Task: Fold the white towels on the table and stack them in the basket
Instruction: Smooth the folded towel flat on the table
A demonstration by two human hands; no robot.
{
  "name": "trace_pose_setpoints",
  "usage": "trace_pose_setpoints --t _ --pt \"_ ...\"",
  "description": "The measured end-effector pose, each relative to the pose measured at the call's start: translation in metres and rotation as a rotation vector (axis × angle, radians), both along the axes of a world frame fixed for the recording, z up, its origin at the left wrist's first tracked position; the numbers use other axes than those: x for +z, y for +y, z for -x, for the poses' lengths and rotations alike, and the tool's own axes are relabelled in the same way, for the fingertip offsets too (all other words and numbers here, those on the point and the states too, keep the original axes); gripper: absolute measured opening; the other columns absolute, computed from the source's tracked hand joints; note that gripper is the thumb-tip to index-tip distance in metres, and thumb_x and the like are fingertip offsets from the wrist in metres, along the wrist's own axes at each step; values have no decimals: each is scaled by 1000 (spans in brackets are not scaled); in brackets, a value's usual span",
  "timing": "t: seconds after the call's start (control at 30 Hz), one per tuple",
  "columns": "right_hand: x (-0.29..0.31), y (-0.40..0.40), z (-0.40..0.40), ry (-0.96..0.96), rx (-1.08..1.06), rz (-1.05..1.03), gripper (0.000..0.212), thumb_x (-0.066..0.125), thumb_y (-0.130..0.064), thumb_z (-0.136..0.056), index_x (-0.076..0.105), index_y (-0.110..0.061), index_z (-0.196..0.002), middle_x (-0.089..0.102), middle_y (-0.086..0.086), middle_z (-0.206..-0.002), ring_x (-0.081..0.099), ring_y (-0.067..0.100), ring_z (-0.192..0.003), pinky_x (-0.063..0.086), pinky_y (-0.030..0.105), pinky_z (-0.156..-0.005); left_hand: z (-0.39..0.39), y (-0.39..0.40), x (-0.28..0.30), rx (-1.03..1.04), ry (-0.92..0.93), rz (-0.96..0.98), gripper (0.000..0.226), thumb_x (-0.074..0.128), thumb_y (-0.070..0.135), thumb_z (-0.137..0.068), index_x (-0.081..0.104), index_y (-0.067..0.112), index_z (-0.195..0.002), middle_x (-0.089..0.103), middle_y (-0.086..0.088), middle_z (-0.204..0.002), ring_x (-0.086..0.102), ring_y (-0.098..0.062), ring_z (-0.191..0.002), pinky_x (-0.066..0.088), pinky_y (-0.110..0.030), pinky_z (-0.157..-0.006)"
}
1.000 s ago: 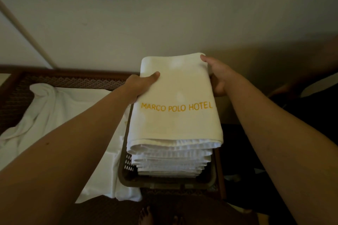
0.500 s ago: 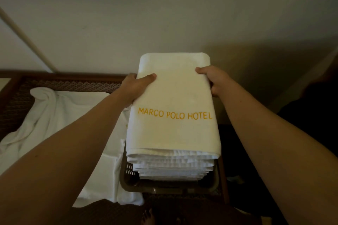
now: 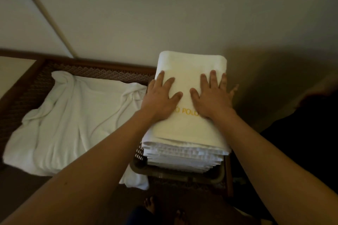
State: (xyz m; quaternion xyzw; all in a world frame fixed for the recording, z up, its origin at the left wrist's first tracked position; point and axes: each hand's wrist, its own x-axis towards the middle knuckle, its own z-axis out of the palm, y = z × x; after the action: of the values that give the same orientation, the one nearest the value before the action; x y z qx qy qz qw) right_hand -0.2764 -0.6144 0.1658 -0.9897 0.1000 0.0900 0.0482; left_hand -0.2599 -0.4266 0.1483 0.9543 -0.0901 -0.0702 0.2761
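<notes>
Several unfolded white towels (image 3: 73, 124) are seen heaped across the dark woven table (image 3: 27, 87), evidently left within reach for later folding. Just beside them, at the table's right end, a tall stack of folded towels (image 3: 184, 155) is carried in the brown basket (image 3: 175, 175), its edges roughly squared so that the pile can rise well above the rim without leaning. On top, the newest folded towel (image 3: 192, 67) is laid flat with its gold lettering upward and partly hidden under the palms; it appears to be pressed down so that air is pushed out and the layers are settled. The left hand (image 3: 161, 96) is spread flat on the towel's left half, fingers straight and apart, nothing gripped. The right hand (image 3: 212, 95) is placed likewise on the right half, its outer fingers reaching past the towel's edge. Both forearms are stretched forward and downward, wrists bent back so that weight can be borne through the palms.
</notes>
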Motion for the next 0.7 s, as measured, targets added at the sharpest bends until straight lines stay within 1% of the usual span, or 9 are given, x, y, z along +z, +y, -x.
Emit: trace_pose_setpoints --t 0.07,0.13,0.17,0.23,0.3,0.4,0.53,0.6,0.7 --pt "14 16 -4 -1 -11 -4 71 28 -55 -101 13 -22 -162 -6 11 -171 -17 42 -153 -8 75 -115 0 19 12 70 -19 163 56 52 52 -100 45 26 -149 30 -4 -162 31 -27 -147 31 -45 -119" --pt "28 49 -7 -34 61 -51 66 36 -47 -101 21 -18 -159 1 15 -170 -13 43 -154 -6 72 -117 7 48 17 141 -111 222 39 57 42 -100 58 20 -132 51 -3 -141 49 -22 -130 42 -37 -106" --pt "33 71 -9 -59 124 -82 64 38 -44 -100 25 -18 -157 5 14 -169 -10 42 -155 -4 70 -119 11 67 15 176 -125 216 33 59 38 -99 61 19 -126 55 -1 -135 51 -19 -125 42 -32 -102" --pt "37 123 -15 -91 261 -159 57 42 -40 -98 35 -18 -151 20 13 -166 1 40 -155 3 68 -120 18 107 5 233 -91 175 30 63 33 -97 63 18 -124 57 0 -134 52 -17 -124 38 -25 -99" --pt "33 177 -24 -90 345 -210 53 44 -39 -96 43 -18 -145 33 11 -158 12 39 -153 11 66 -120 17 148 -14 270 -35 110 32 65 32 -96 64 18 -124 57 0 -137 53 -18 -126 40 -27 -102" --pt "11 247 -42 -2 377 -293 55 47 -39 -95 46 -18 -145 44 12 -153 26 38 -148 23 61 -118 5 206 -47 328 70 54 32 64 34 -95 66 19 -123 59 -1 -136 57 -20 -123 47 -36 -104" --pt "-57 321 -88 247 132 -481 49 46 -33 -93 51 -15 -139 57 13 -140 52 36 -129 46 47 -104 -41 283 -102 291 253 -4 34 60 36 -97 64 24 -128 60 -1 -137 60 -22 -117 51 -40 -99" --pt "-102 339 -109 352 -21 -535 52 46 -35 -89 51 -15 -137 57 13 -139 55 36 -125 47 45 -102 -74 313 -131 212 337 -34 34 59 34 -98 63 23 -130 60 -3 -135 60 -22 -116 50 -37 -98" --pt "-169 352 -143 383 -211 -579 71 43 -43 -76 47 -14 -140 50 15 -142 50 38 -129 43 50 -108 -134 352 -171 95 376 -88 36 58 31 -99 60 21 -134 59 -5 -138 57 -24 -123 47 -34 -102"
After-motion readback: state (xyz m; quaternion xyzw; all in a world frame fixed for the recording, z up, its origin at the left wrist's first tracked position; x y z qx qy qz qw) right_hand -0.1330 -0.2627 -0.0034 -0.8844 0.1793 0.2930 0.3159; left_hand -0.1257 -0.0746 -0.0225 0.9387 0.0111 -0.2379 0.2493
